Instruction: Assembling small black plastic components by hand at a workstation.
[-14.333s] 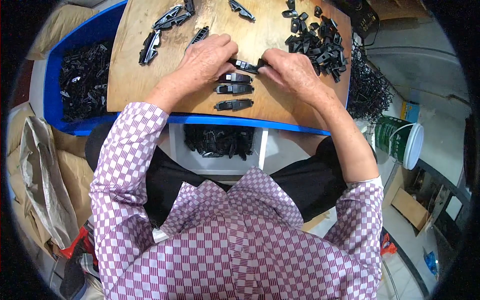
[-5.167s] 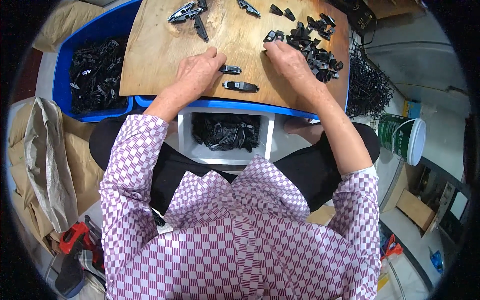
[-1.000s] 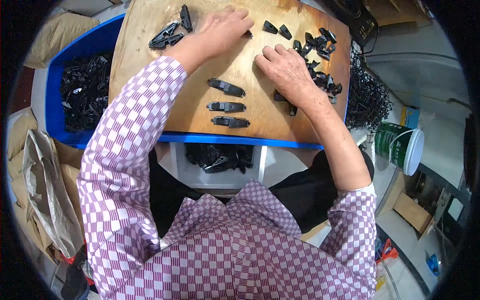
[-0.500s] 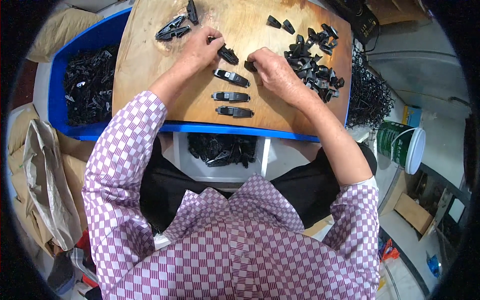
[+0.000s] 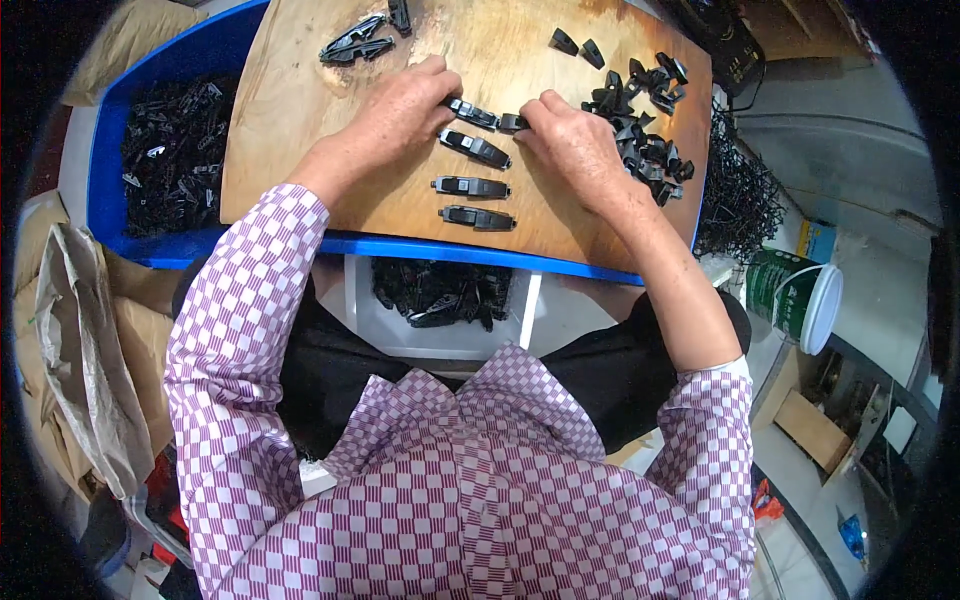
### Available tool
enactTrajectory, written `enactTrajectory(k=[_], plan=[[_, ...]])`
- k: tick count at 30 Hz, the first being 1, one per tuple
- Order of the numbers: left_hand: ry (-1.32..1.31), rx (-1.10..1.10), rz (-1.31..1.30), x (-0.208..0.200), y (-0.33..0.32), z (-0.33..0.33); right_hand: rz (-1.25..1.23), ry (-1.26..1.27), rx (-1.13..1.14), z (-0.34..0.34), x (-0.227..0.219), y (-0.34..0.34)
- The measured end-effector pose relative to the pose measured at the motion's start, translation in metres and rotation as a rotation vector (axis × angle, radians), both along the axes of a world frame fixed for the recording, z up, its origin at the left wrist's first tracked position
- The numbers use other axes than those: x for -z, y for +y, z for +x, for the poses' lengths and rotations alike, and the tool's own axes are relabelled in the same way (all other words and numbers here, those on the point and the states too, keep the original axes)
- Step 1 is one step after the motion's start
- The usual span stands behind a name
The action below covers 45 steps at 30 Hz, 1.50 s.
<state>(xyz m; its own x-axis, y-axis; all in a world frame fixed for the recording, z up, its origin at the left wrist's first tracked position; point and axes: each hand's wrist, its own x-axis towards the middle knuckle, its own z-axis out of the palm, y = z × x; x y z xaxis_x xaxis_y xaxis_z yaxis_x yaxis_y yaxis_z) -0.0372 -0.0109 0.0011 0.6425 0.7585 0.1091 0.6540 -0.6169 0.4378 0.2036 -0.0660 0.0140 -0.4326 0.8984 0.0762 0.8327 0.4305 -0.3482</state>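
My left hand (image 5: 415, 100) is closed on the left end of a long black plastic part (image 5: 472, 113), held just above the wooden board (image 5: 290, 150). Between the fingers of my right hand (image 5: 565, 135) is a small black plastic cap (image 5: 513, 122), brought up to the right end of the long part; whether they are joined I cannot tell. Below, several similar long black parts lie in a column, among them an upper tilted one (image 5: 476, 149), a middle one (image 5: 472, 187) and the nearest one (image 5: 477, 218).
A pile of small black caps (image 5: 640, 130) covers the board's right side. Two loose caps (image 5: 565, 42) and some long black pieces (image 5: 356, 45) lie at the far side. A blue tub (image 5: 108, 200) of black parts extends left; a white drawer (image 5: 400, 338) of parts sits below. A green bucket (image 5: 790, 290) stands right.
My two hands have come closer together, bringing the long part level and its right end against the small cap. The view has shifted slightly.
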Motion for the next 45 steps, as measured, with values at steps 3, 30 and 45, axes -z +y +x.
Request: enactTrajectory(k=[3,30,45], plan=[[-0.039,0.022,-0.021,-0.001,-0.001,0.004,0.018,-0.131,0.018,-0.001,-0.005,0.001],[-0.087,0.128,-0.038,0.011,-0.002,-0.003,-0.024,0.107,-0.089,-0.034,0.010,0.013],[-0.021,-0.371,0.108,-0.002,0.040,-0.067,-0.174,0.020,-0.058,0.010,-0.038,-0.056]])
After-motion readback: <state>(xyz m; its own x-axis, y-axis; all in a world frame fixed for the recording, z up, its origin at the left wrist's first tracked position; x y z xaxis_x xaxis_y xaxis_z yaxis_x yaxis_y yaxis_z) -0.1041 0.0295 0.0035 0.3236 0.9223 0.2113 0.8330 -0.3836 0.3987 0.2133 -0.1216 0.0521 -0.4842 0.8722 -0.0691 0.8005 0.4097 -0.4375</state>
